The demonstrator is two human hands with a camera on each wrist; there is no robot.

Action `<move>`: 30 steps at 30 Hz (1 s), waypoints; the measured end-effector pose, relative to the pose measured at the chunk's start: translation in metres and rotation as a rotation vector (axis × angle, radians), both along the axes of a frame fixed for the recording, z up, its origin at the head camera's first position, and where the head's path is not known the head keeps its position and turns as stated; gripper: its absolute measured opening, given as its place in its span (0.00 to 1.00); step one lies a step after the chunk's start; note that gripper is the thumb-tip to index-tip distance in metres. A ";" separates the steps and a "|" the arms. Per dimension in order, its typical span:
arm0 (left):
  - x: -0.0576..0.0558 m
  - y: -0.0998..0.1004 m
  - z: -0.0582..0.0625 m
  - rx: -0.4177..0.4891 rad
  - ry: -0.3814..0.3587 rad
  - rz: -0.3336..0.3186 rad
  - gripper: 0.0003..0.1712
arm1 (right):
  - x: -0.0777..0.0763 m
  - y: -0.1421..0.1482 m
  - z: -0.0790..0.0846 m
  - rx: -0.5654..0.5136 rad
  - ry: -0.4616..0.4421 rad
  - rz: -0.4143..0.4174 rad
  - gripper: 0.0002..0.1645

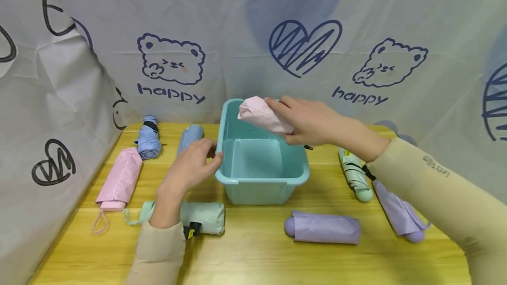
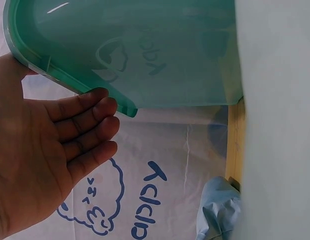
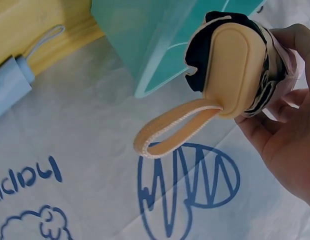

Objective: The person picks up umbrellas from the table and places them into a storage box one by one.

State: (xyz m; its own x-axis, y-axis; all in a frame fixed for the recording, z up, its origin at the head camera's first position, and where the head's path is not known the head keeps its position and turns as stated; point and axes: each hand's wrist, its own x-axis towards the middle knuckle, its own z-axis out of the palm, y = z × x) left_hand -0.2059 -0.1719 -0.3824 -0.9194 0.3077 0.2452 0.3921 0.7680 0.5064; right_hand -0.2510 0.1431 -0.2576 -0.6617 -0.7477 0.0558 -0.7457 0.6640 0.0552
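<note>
My right hand (image 1: 310, 120) grips a folded pale pink umbrella (image 1: 261, 113) above the back of a teal plastic bin (image 1: 261, 181). In the right wrist view, the umbrella's peach handle end (image 3: 235, 70) and strap loop (image 3: 177, 125) face the camera, with dark fabric around the handle. My left hand (image 1: 190, 168) is at the bin's left rim. Its fingers (image 2: 97, 107) are extended and loosely bent, touching the rim from outside, while the thumb is partly hidden by the rim. The visible floor of the bin is bare.
Left of the bin lie blue umbrellas (image 1: 148, 140) (image 1: 192, 135), a pink one (image 1: 120, 177) and a mint one (image 1: 203, 217). Purple umbrellas (image 1: 326, 228) (image 1: 398, 210) and a mint one (image 1: 352, 170) lie to the right. A printed cloth (image 1: 237, 65) hangs behind the wooden table (image 1: 253, 258).
</note>
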 end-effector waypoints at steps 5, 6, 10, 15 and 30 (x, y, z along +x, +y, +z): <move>0.001 0.000 -0.003 0.007 0.003 -0.010 0.16 | -0.014 -0.018 0.006 0.088 -0.070 0.033 0.54; 0.001 0.001 -0.003 0.010 0.001 -0.010 0.16 | -0.017 -0.022 0.007 0.104 -0.085 0.037 0.54; 0.001 0.002 -0.002 0.012 -0.011 -0.004 0.16 | -0.028 -0.037 0.008 0.158 -0.131 0.045 0.53; 0.000 0.002 0.000 0.006 -0.014 -0.001 0.16 | -0.042 -0.055 0.008 0.216 -0.179 0.014 0.53; 0.001 0.000 0.001 -0.004 0.009 0.009 0.15 | -0.079 -0.078 -0.003 0.276 -0.250 -0.152 0.55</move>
State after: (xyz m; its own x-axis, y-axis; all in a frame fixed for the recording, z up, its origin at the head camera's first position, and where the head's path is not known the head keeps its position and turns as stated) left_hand -0.2049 -0.1722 -0.3812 -0.9196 0.3009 0.2525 0.3902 0.7735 0.4994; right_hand -0.3295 0.0651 -0.2609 -0.7336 -0.6047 -0.3103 -0.6532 0.7534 0.0760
